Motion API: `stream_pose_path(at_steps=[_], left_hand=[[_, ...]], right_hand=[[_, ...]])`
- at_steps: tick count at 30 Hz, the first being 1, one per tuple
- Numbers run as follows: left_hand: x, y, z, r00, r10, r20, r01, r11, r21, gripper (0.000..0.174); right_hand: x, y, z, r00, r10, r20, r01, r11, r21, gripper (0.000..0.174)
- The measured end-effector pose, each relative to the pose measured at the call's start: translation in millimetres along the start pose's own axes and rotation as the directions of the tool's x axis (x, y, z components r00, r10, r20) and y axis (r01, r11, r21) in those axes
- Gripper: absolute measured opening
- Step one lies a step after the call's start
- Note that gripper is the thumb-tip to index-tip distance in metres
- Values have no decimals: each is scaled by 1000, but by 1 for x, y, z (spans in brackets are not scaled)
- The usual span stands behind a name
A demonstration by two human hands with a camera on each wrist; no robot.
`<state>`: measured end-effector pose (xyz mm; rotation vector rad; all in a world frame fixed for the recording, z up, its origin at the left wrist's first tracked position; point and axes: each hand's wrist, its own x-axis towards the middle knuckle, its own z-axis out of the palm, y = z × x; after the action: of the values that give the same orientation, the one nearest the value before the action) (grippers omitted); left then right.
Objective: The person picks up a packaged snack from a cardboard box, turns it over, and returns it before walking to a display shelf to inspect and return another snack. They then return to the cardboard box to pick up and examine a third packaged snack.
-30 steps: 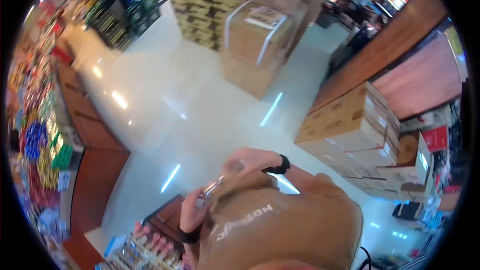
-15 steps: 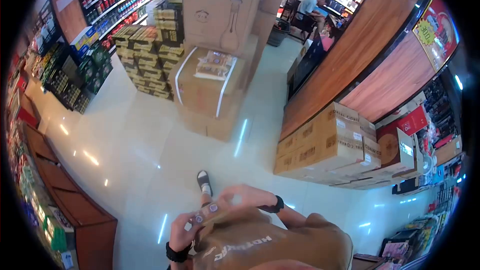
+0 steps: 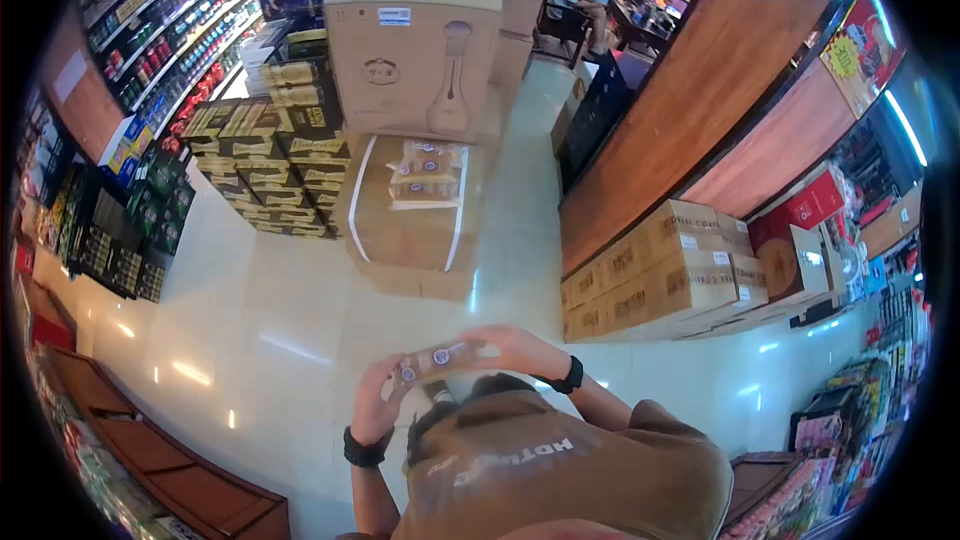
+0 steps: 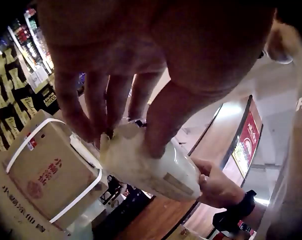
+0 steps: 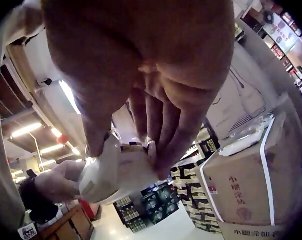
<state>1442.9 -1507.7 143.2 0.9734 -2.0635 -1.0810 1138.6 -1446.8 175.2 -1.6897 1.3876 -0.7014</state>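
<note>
and out it goes! the long, clear plastic packet with round blue prints (image 3: 437, 357) is farther from the brown fabric shirt (image 3: 600, 455) than half a second ago, between left hand (image 3: 376, 402) and right hand (image 3: 520, 350), each pinching one end. it's in mid-air, short of the white-strapped brown cardboard carton (image 3: 395, 240); likely freer room for handling it.
</note>
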Motion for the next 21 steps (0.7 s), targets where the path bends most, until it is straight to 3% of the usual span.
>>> stream_pose_path(at_steps=[5,8,10,11,14,18,20,21], left_hand=[[63,-17,-16,991,103,87,-110,990,84,45],[91,-29,-21,991,61,121,-76,989,128,37],[116,-32,-25,994,28,106,-41,992,121,41],[130,-27,-26,995,25,97,-35,994,100,44],[161,-43,-23,998,57,12,-58,991,120,49],[206,-53,-22,997,-4,-74,15,988,151,52],[223,-65,-18,986,19,-167,14,982,189,50],[235,-61,-15,969,92,-228,-53,984,168,38]], right_hand=[[19,23,2,986,-1,-169,0,1000,-4,59],[38,30,-4,976,33,-215,-42,998,-37,55],[60,37,-13,944,-115,-308,91,992,-92,55],[71,39,-18,943,-112,-313,84,991,-102,55],[110,52,-39,931,-143,-336,102,985,-138,55],[173,86,-55,912,-209,-353,172,976,-131,54],[214,111,-57,903,-289,-319,241,954,-180,55],[236,115,-67,903,-317,-291,260,941,-217,56]])
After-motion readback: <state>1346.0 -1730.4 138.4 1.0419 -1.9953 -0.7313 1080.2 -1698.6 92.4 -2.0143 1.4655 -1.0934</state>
